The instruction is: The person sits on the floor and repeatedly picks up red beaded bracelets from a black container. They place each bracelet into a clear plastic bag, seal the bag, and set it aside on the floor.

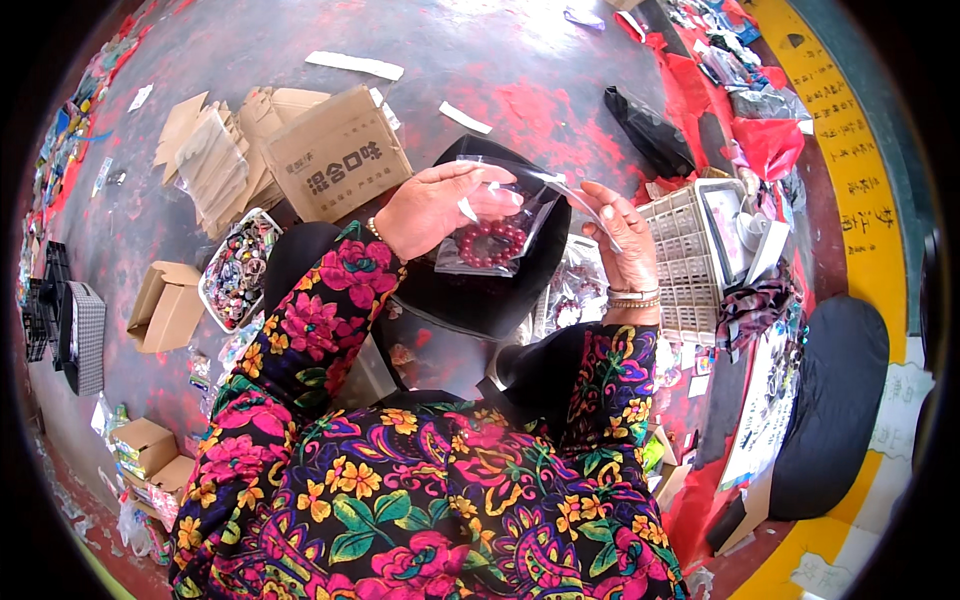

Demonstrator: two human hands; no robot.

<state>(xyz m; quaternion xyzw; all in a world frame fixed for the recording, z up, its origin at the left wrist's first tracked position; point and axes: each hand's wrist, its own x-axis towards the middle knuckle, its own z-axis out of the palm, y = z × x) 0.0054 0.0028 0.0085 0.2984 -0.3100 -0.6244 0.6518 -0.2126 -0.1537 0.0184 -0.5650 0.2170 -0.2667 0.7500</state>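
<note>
My left hand point(440, 208) stretches its fingers over the left side of a clear plastic bag point(452, 258); a small white scrap point(467, 209) shows under them. Inside the bag is a dark red bead bracelet point(492, 243). The bag is above a black, rounded seat-like surface point(470, 306), and I cannot tell whether it touches it. To the right of the bag, my right hand point(626, 245) is closed, pinching a clear plastic strip point(603, 222). Whether that strip joins the bag cannot be made out. Both wrists wear bracelets.
Cardboard boxes point(337, 155) lie flattened at far left, by a white basket point(240, 270) full of small accessories. A white plastic crate point(682, 255) stands right of my right hand, with clear-bagged goods point(578, 283) nearer. A black cushioned seat point(838, 405) is at right.
</note>
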